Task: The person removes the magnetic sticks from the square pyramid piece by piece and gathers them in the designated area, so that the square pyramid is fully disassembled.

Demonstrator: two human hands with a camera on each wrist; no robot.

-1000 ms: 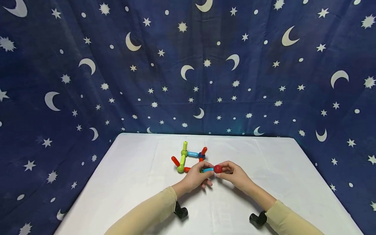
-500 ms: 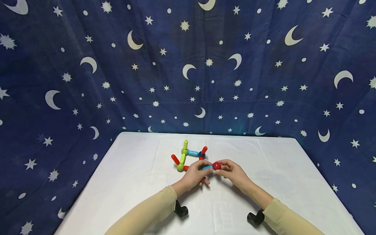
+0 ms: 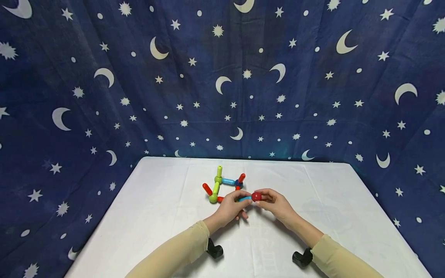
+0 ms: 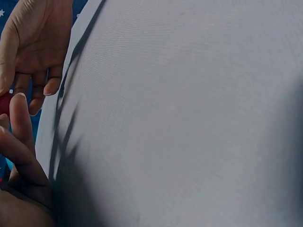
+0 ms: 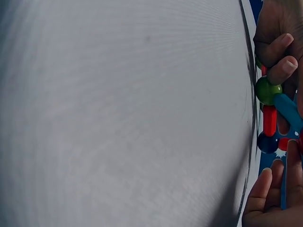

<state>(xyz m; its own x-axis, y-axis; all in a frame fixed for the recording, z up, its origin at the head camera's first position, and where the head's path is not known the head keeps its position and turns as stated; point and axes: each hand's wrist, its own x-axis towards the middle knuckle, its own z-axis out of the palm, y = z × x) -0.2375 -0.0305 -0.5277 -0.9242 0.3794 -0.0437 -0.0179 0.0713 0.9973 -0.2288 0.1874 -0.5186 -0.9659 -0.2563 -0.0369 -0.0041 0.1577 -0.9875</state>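
Observation:
In the head view my left hand (image 3: 229, 206) pinches a light blue rod (image 3: 245, 199) between thumb and fingers. My right hand (image 3: 278, 204) grips a red ball (image 3: 256, 196) at the rod's right end. The rod belongs to a square frame of rods and balls lying on the table. Its left side has a lime rod (image 3: 216, 188) between two lime balls, and another light blue rod (image 3: 228, 181) runs along the back to a dark blue ball (image 3: 239, 184). Short rods stand up from these corners. In the right wrist view a green ball (image 5: 268, 91) joins the held rod; my left hand hides it in the head view.
A white cloth covers the table (image 3: 167, 216) around the frame. Behind it hangs a dark blue curtain (image 3: 194, 58) with moons and stars. Black wrist-worn cameras, the left one (image 3: 214, 250) and the right one (image 3: 302, 258), sit under my forearms.
Both hands, with the light blue rod and red ball, have shifted slightly up in the head view since a second ago. Over the last half second they have barely moved.

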